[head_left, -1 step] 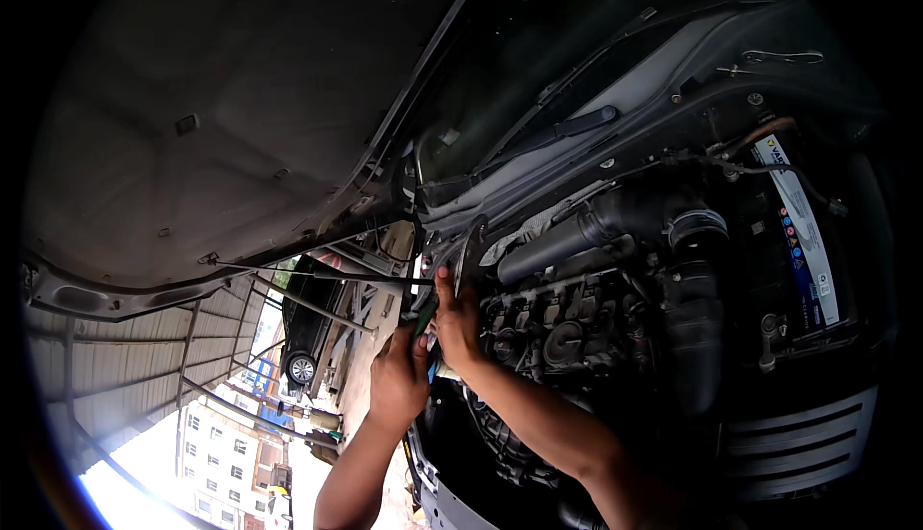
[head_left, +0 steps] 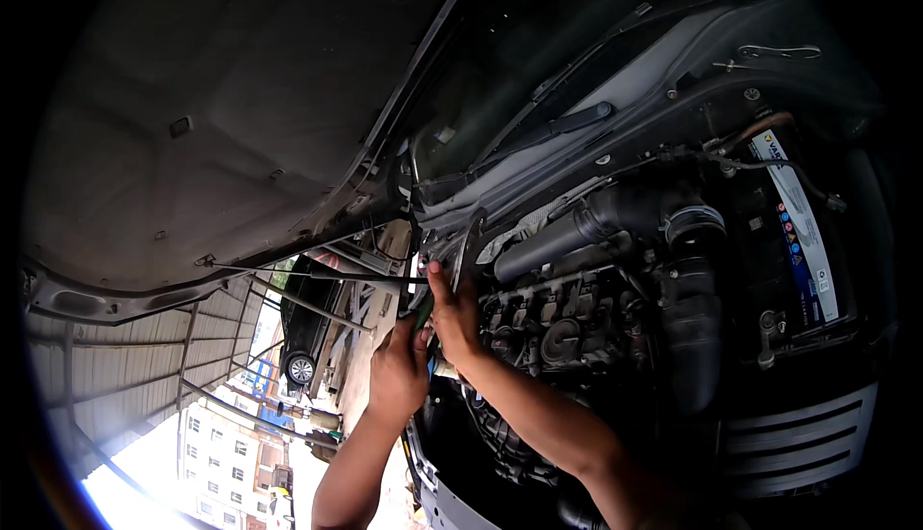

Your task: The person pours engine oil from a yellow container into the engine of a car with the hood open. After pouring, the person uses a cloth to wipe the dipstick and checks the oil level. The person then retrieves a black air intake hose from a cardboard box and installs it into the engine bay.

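My left hand [head_left: 398, 376] is closed at the far left edge of the engine bay, its fingers curled round a slim green piece [head_left: 424, 310] that rises between the two hands. What kind of thing it is, I cannot make out. Close beside it, my right hand [head_left: 455, 323] has one digit pointing up and the others bent out of sight. Whatever it grips is hidden behind the hand. A dark curved strip [head_left: 468, 249] stands just past its fingertips, near the fender. To the right of both hands lies the engine [head_left: 562, 333] with its exposed top.
The raised hood [head_left: 221, 116] hangs over the left, with a thin strut [head_left: 361, 278] reaching toward my hands. A ribbed black intake hose [head_left: 692, 290] and a battery [head_left: 798, 227] occupy the right side. A wrench [head_left: 779, 52] rests near the windshield. Outside stands a dark car [head_left: 306, 333].
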Tool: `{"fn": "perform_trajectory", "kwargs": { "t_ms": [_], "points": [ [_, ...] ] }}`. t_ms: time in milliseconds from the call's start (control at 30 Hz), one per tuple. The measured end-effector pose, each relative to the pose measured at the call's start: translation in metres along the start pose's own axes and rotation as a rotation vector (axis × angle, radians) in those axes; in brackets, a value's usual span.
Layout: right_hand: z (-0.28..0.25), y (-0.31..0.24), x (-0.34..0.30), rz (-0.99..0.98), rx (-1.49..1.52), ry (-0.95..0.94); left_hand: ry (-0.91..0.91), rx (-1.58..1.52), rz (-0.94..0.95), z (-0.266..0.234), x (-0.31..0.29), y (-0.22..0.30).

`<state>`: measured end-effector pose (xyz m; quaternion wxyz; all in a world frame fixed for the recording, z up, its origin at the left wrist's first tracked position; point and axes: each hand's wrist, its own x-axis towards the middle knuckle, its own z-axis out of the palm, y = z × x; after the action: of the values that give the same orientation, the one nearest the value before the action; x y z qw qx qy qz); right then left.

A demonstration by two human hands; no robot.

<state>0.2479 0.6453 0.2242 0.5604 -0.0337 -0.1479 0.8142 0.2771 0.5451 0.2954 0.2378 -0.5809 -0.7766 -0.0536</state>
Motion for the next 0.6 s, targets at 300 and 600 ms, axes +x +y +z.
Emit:
{"fn": "perform_trajectory", "kwargs": {
  "t_ms": [300, 600],
  "points": [
    [-0.035, -0.033, 0.044, 0.489, 0.221, -0.004, -0.020, 0.229, 0.340, 0.014, 0.061, 0.005],
    [-0.078, -0.055, 0.092, 0.385, 0.006, -0.091, -0.369, 0.057, 0.163, 0.042, 0.107, 0.024]
  ]
}}
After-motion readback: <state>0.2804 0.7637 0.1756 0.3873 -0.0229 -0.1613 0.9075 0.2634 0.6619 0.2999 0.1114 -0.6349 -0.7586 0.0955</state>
